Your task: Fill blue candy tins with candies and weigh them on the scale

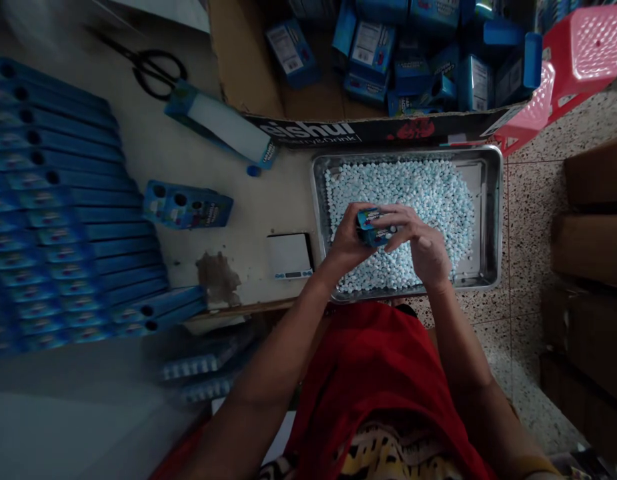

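Observation:
A small blue printed carton [369, 220] is held over a metal tray [494, 220] of pale blue and white pellets [418, 180]. My left hand [345, 237] wraps round the carton from the left side. From the right, my right hand [423, 243] lays its fingers across the carton's top, bent against it. What lies under those fingers is hidden. Left of the tray sits a small digital scale [288, 255]. Farther left, a few blue cartons [191, 205] with round holes stand together on the table.
Rows of blue cartons [63, 220] fill the left side. A large cardboard box [248, 60] of blue cartons stands behind the tray. Black scissors [155, 70] and an opened blue-and-white carton [228, 127] lie at back left. Pink stools [583, 47] and brown boxes [593, 227] are on the right.

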Tool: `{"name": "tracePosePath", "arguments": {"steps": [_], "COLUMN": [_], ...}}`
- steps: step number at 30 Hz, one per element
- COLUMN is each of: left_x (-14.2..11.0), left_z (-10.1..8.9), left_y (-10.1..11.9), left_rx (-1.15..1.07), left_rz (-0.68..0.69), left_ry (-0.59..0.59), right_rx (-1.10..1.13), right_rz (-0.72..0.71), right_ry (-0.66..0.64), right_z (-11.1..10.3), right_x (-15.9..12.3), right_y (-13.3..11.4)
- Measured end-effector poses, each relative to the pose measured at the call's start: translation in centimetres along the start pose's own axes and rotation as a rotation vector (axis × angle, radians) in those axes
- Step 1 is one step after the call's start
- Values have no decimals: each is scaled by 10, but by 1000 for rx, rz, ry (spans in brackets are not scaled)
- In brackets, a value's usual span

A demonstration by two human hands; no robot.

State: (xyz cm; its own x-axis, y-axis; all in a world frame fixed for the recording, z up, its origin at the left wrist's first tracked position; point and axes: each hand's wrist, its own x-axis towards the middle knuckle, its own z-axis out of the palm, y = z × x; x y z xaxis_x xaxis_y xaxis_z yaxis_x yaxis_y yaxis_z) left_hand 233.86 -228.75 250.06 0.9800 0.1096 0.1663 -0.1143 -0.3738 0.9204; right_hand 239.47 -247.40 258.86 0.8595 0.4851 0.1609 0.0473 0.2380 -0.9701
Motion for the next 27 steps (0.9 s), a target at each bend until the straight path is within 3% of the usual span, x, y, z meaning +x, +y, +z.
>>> {"name": "tracePosePath", "arguments": {"steps": [2,4,7,9,12,16,20,24,27], "left_x": [0,0,-1,-1,-4,-10,-17,-26,-38], "left_z": [-6,-13,-22,-27,-34,-47,-59,-53,-41], "left_y": [-1,-3,-6,-10,-17,-29,-36,-44,-54], "left_rx": [-42,-94,-149,-148,-133,-107,-116,-159,-182], "left_rz": [-9,-9,-20,-27,21,7,-71,-111,-120], "left_ry": [32,5,-72,-85,-60,21,-7,-14,38], "right_rx": [-114,-295,-742,-1007,-1248,-1328,-1050,-218,364], "right_rz": [31,85,163,206,262,311,460,654,700], "right_ry": [7,116,301,299,264,262,356,508,432], "right_z": [-19,-49,-100,-123,-120,-70,-38,-33,-23], "right_x": [-7,-10,-3,11,33,43,36,30,26], "right_y": [2,12,47,76,115,137,137,123,99]}}
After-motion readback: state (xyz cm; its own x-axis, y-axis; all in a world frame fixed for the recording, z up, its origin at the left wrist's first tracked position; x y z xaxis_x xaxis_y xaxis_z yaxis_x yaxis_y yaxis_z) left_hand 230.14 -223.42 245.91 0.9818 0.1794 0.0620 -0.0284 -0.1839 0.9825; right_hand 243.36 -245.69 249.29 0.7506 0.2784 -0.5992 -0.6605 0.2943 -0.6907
